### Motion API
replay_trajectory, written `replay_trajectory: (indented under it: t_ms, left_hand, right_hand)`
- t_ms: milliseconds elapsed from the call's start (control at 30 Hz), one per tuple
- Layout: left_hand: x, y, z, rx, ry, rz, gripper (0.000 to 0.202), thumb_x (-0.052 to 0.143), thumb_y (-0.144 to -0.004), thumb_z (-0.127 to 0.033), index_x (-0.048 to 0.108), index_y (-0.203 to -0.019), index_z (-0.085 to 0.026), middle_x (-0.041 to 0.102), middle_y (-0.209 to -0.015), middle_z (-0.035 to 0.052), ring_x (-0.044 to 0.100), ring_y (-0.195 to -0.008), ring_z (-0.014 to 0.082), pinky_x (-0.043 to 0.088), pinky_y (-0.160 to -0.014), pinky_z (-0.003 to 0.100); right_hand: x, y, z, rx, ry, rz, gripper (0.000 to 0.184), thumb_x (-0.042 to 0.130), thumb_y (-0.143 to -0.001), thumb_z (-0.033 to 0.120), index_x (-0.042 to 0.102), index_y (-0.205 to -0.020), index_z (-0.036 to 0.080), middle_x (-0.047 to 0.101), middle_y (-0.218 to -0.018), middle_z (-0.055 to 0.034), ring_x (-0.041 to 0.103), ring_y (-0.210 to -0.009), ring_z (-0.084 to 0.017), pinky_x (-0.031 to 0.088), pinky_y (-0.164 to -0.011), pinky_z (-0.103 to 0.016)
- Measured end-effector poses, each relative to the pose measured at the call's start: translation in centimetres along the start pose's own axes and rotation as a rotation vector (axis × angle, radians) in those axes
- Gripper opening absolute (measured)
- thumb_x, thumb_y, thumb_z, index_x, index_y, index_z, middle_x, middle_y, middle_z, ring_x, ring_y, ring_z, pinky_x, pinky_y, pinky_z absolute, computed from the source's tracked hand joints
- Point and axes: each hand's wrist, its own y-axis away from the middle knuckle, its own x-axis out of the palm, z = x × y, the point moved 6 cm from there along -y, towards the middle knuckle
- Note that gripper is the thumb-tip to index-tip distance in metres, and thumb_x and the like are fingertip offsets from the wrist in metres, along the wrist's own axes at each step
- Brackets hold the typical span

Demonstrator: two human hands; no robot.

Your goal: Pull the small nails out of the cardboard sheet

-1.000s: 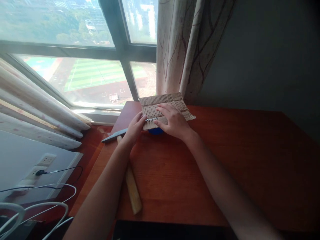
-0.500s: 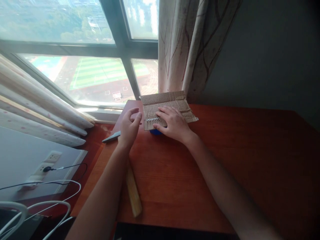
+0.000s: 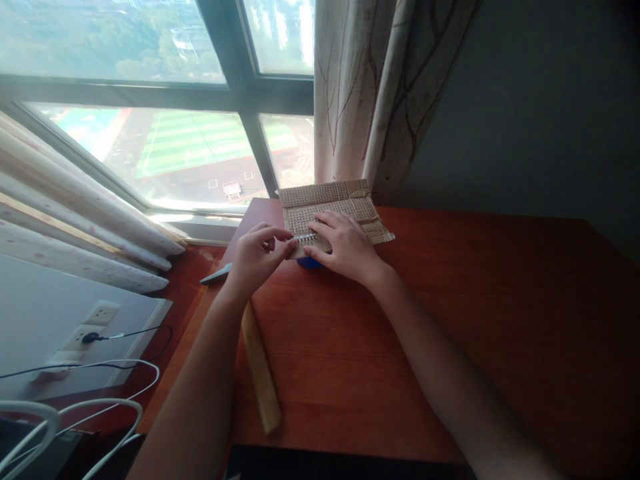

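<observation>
A brown cardboard sheet (image 3: 325,193) dotted with rows of small holes lies tilted on top of a blue object (image 3: 309,263), mostly hidden beneath it. Along the sheet's near left part runs a row of small silver pieces (image 3: 306,239), possibly nails. My left hand (image 3: 257,257) is closed in a pinch at the left end of this row; what the fingertips hold is too small to make out. My right hand (image 3: 345,247) rests on the sheet with fingers spread. Under my left wrist lies a hammer with a wooden handle (image 3: 261,377) and a grey metal head (image 3: 216,274).
The reddish wooden table (image 3: 475,320) extends to the right. A window (image 3: 190,147) and curtains (image 3: 345,87) stand behind it. At the left are wall sockets (image 3: 83,337) with white and black cables (image 3: 120,407). A dark edge (image 3: 350,461) lies at the bottom.
My left hand has moved right and down onto the cardboard's left edge, its thumb and fingers closing into a pinch. My right hand stays on the sheet.
</observation>
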Motion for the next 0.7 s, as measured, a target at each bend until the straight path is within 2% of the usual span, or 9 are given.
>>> replay_trajectory:
  t_ms: [200, 367, 533, 700]
  left_hand:
    - [0.1, 0.0, -0.2, -0.002, -0.010, -0.001, 0.018, 0.072, -0.081, -0.037, 0.078, -0.084, -0.021, 0.062, -0.076, 0.0010, 0.049, -0.062, 0.0119, 0.039, -0.058, 0.027]
    - [0.0, -0.1, -0.3, 0.016, -0.024, -0.028, 0.016, 0.072, -0.083, -0.035, 0.079, -0.084, -0.021, 0.067, -0.080, 0.0020, 0.055, -0.067, 0.0133, 0.041, -0.060, 0.027]
    - [-0.6, 0.0, -0.9, 0.033, -0.018, -0.168, 0.015, 0.073, -0.084, -0.035, 0.079, -0.085, -0.021, 0.068, -0.082, 0.0022, 0.057, -0.071, 0.0142, 0.042, -0.063, 0.028]
    - [-1.1, 0.1, -1.1, -0.005, 0.168, -0.325, 0.019, 0.073, -0.085, -0.038, 0.076, -0.090, -0.020, 0.071, -0.089, 0.0033, 0.062, -0.079, 0.0150, 0.047, -0.065, 0.025]
  right_hand:
    - [0.0, 0.0, 0.0, 0.000, 0.003, 0.004, 0.048, 0.060, -0.093, 0.049, 0.068, -0.130, 0.019, 0.060, -0.144, -0.0125, 0.048, -0.137, -0.032, 0.032, -0.118, -0.050]
    - [0.0, 0.0, 0.0, 0.005, 0.002, 0.009, 0.048, 0.060, -0.094, 0.051, 0.068, -0.129, 0.020, 0.059, -0.145, -0.0118, 0.047, -0.138, -0.032, 0.032, -0.118, -0.050]
    - [0.1, 0.0, 0.0, 0.004, 0.015, 0.018, 0.051, 0.060, -0.093, 0.052, 0.068, -0.131, 0.018, 0.059, -0.144, -0.0126, 0.048, -0.137, -0.032, 0.031, -0.118, -0.049]
    - [0.1, 0.0, 0.0, 0.014, 0.018, 0.023, 0.051, 0.059, -0.094, 0.053, 0.067, -0.132, 0.019, 0.059, -0.145, -0.0119, 0.047, -0.138, -0.031, 0.031, -0.118, -0.050]
